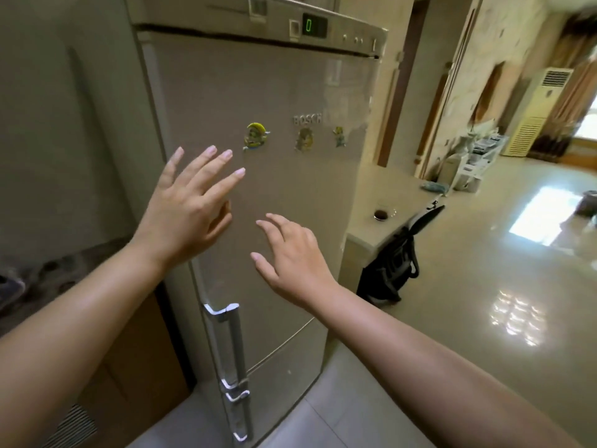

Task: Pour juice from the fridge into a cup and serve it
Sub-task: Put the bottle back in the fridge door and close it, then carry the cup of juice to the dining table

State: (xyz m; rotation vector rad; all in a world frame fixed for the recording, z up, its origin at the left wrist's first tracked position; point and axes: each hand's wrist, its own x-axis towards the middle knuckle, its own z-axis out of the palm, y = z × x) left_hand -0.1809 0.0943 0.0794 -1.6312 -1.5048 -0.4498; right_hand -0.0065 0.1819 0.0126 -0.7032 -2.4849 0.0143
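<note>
A tall beige fridge (290, 92) fills the middle of the head view, its doors closed, with a silver upper-door handle (231, 344) low on its left edge. My left hand (189, 208) is raised before the upper door, fingers spread and straight, holding nothing. My right hand (290, 257) hovers a little lower and to the right, fingers loosely bent, also holding nothing. A small glass cup (384, 213) with dark liquid in it stands on the pale counter (371, 234) right of the fridge. No juice container is in view.
Cartoon magnets (255, 135) stick to the fridge door. A dark chair (397, 260) stands against the counter's front. A brown cabinet (129, 350) sits left of the fridge. Shiny floor (468, 302) stretches right towards a standing air conditioner (539, 111).
</note>
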